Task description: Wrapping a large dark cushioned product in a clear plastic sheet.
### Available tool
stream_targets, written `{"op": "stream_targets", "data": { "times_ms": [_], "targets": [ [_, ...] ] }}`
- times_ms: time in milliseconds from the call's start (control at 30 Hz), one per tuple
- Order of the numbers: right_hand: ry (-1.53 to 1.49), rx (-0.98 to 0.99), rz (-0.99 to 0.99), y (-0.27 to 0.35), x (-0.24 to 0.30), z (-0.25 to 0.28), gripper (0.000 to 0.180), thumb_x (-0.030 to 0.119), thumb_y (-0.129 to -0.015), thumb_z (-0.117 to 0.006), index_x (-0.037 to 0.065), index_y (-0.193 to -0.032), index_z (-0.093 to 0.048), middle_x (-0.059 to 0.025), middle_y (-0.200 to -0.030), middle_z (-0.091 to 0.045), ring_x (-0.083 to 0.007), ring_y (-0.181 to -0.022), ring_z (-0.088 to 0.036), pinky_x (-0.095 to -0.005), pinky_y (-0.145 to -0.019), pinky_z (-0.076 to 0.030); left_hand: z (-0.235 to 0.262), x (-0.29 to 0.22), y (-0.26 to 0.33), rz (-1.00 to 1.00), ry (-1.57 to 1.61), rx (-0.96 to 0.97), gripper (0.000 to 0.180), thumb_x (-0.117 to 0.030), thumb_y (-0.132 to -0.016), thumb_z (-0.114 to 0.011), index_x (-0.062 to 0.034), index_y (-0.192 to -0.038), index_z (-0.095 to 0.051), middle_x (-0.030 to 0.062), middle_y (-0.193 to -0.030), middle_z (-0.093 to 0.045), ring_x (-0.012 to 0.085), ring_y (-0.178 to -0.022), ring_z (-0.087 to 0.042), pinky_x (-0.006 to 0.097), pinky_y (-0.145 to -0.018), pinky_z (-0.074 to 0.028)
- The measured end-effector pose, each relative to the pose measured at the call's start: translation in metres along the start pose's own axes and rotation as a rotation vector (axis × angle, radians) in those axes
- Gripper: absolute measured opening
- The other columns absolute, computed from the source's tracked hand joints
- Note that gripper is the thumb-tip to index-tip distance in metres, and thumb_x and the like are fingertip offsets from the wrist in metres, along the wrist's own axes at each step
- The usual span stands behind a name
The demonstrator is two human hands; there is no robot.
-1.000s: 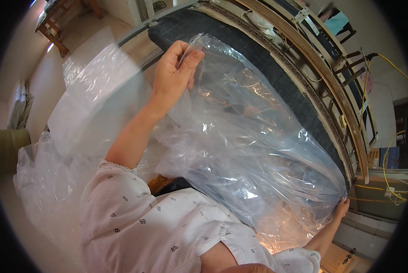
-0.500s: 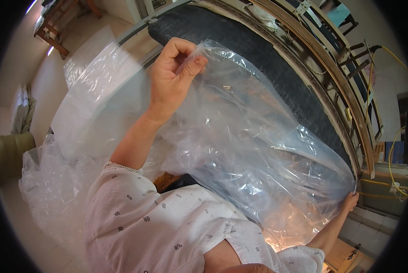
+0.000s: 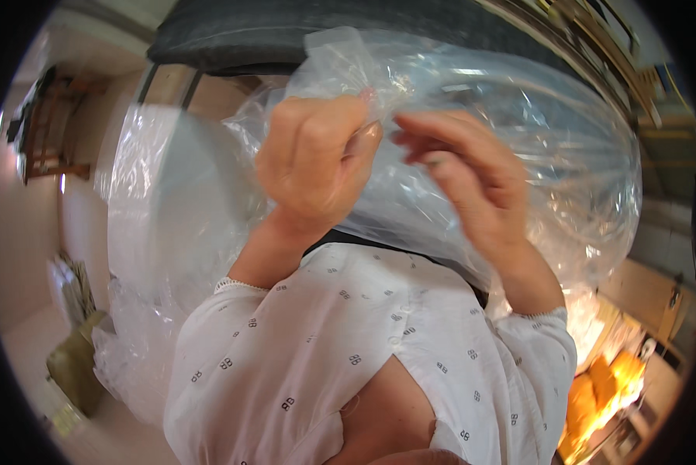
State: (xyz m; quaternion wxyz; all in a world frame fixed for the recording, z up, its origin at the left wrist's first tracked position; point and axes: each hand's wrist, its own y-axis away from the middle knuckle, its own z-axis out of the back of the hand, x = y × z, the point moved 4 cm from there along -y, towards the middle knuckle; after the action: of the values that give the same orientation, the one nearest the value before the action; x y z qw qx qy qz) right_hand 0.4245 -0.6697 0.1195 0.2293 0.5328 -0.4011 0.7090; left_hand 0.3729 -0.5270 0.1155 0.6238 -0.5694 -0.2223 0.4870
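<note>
Both hands meet at frame centre: the left hand (image 3: 317, 167) pinches the gathered edge of a large clear crinkled plastic bag (image 3: 534, 147), the right hand (image 3: 464, 182) touching it with loosely curled fingers, above a dark mattress (image 3: 239, 35).

Our L hand (image 3: 317, 167) raised, fingers curled into a tight pinch, knuckles toward us. Our R hand (image 3: 472, 182) just beside it, fingers extended leftward, tips near L thumb. Both forearms rise from white sleeves.
</note>
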Motion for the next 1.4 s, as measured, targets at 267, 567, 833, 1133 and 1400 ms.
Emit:
{"op": "stream_targets", "data": {
  "times_ms": [267,567,833,1133,1400],
  "targets": [
    [-0.214,-0.356,-0.008,0.040,-0.028,0.015,0.016,0.007,-0.083,-0.059,-0.001,-0.097,-0.057,-0.0073,-0.094,-0.058,-0.0130,-0.085,-0.054,-0.0251,-0.071,-0.046,-0.050,-0.045,0.027,0.082,0.179,0.258,0.039,0.008,-0.064,-0.061,-0.0036,-0.100,-0.055,0.0081,-0.093,-0.055,0.0227,-0.084,-0.049,0.029,-0.068,-0.042],
    [-0.690,-0.494,-0.231,0.039,-0.056,0.050,0.011,0.015,-0.087,-0.056,0.007,-0.095,-0.052,-0.0009,-0.090,-0.057,-0.0089,-0.089,-0.051,-0.0238,-0.083,-0.038,-0.064,-0.001,-0.017,0.549,0.631,0.405,0.042,-0.008,-0.078,-0.063,-0.0026,-0.117,-0.050,0.0123,-0.108,-0.054,0.0207,-0.094,-0.056,0.031,-0.084,-0.042],
    [-0.532,-0.576,-0.054,-0.011,-0.041,0.098,0.004,0.009,-0.089,-0.049,0.008,-0.093,-0.049,-0.0016,-0.083,-0.056,-0.0103,-0.076,-0.053,-0.0266,-0.069,-0.044,-0.122,0.052,-0.037,0.633,1.041,0.753,0.014,-0.018,-0.087,-0.057,-0.0040,-0.086,-0.060,-0.0032,-0.080,-0.057,0.0050,-0.072,-0.052,0.017,-0.064,-0.041],
    [0.629,-0.929,0.169,-0.080,-0.121,0.220,0.009,0.009,-0.080,-0.057,0.001,-0.082,-0.054,-0.0065,-0.067,-0.058,-0.0154,-0.060,-0.053,-0.0289,-0.060,-0.044,-0.240,0.078,-0.034,0.600,0.587,0.530,0.021,-0.023,-0.077,-0.066,-0.0030,-0.084,-0.066,0.0004,-0.069,-0.060,0.0072,-0.067,-0.053,0.022,-0.063,-0.042],
    [0.493,-0.925,-0.072,-0.082,-0.158,0.231,0.020,0.018,-0.075,-0.065,0.001,-0.084,-0.060,-0.0065,-0.068,-0.061,-0.0138,-0.062,-0.056,-0.0269,-0.061,-0.044,-0.268,0.108,-0.011,0.728,0.453,0.502,0.027,-0.030,-0.073,-0.067,-0.0055,-0.084,-0.067,0.0059,-0.070,-0.062,0.0143,-0.066,-0.055,0.027,-0.063,-0.044]
  ]
}}
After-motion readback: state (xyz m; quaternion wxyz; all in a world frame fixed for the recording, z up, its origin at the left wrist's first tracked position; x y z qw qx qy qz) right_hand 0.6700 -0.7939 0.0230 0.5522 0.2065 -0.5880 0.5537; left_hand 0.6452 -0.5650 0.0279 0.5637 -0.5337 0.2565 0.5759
